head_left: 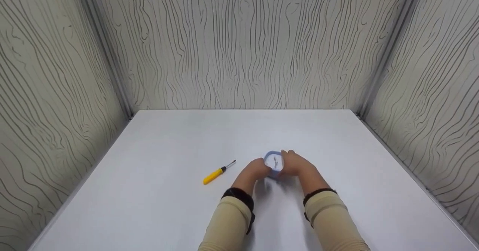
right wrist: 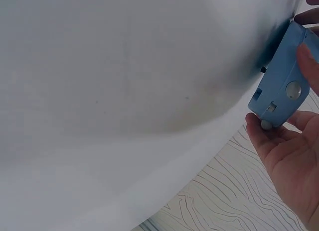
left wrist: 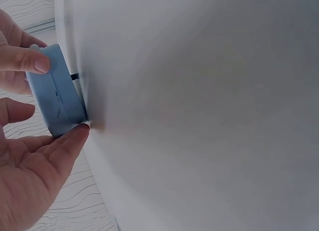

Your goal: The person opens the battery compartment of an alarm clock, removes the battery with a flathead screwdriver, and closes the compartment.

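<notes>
A small light-blue alarm clock (head_left: pixel 275 152) with a rounded-square case and white face is held between both hands, face up, in the head view. My left hand (head_left: pixel 258 169) grips its left side; in the left wrist view its fingers (left wrist: pixel 70 149) touch the lower corner. On the other side my right hand (head_left: pixel 297 165) grips the case, its thumb lying on the blue side in the left wrist view. The right wrist view shows a round silver disc (right wrist: pixel 293 90) on the clock's side, and a small black piece (right wrist: pixel 263 69) sticking out towards the table.
A yellow-handled screwdriver (head_left: pixel 213 176) lies left of the hands, its tip pointing away to the right. The white table (head_left: pixel 168 138) is bordered by wood-grain-patterned walls (head_left: pixel 239 56) at the back and both sides.
</notes>
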Demonstrator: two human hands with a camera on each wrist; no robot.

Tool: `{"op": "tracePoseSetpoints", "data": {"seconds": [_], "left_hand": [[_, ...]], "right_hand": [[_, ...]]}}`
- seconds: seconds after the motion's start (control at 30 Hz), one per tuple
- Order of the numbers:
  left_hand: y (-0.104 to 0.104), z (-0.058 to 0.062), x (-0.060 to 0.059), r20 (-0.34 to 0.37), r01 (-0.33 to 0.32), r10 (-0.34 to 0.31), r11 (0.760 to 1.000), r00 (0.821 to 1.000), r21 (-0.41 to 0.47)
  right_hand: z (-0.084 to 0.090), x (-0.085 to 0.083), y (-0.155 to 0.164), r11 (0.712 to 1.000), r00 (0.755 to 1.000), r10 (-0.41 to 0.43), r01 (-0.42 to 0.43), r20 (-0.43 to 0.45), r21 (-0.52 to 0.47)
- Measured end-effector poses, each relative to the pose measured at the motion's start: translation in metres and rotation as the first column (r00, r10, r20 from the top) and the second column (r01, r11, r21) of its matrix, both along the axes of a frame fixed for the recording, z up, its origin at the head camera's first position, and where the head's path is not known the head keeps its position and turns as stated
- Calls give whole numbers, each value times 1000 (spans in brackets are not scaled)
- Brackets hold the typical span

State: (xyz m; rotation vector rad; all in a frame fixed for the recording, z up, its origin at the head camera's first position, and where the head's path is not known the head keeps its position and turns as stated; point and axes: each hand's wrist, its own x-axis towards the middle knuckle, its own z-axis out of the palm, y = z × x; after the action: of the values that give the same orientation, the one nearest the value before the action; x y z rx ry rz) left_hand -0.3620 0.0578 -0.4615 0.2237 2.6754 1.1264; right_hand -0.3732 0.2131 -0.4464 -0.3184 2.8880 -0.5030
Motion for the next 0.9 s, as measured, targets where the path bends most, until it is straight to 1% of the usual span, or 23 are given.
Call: {"op": "tracePoseSetpoints", "data": {"seconds": [0.1,0.27,0.37,0.47,0.57,0.6,0.8,0.9], "left_hand": [[-1,1,1,-8,-3,3,1000,1000,-7],[-6,2,2,-20,-18,18,1000,1000,7],[-9,3,2,-43,-10,11,1000,999,2],[-10,6,2,-56,-5,4,1000,998,-12],[-10,11,2,-42,-12,11,1000,999,-20],[-10,12,3,-47,-13,12,1000,999,-22],[-13,19,6,-74,-64,61,997,995,-43],[-16,22,9,-52,-106,105,994,993,-23]], "right_hand": [[2,1,-2,1000,1000,6,-6,-8,-5],[5,2,-6,999,999,26,-27,-39,-22],[6,1,-8,999,997,38,-40,-60,-26],[6,1,-8,999,995,37,-41,-88,-35],[8,0,-9,999,993,29,-34,-118,-40],[9,0,-9,999,992,27,-33,-127,-42],[12,-1,-12,998,987,18,-27,-162,-53],[14,0,-14,997,986,-1,-12,-168,-73]]}}
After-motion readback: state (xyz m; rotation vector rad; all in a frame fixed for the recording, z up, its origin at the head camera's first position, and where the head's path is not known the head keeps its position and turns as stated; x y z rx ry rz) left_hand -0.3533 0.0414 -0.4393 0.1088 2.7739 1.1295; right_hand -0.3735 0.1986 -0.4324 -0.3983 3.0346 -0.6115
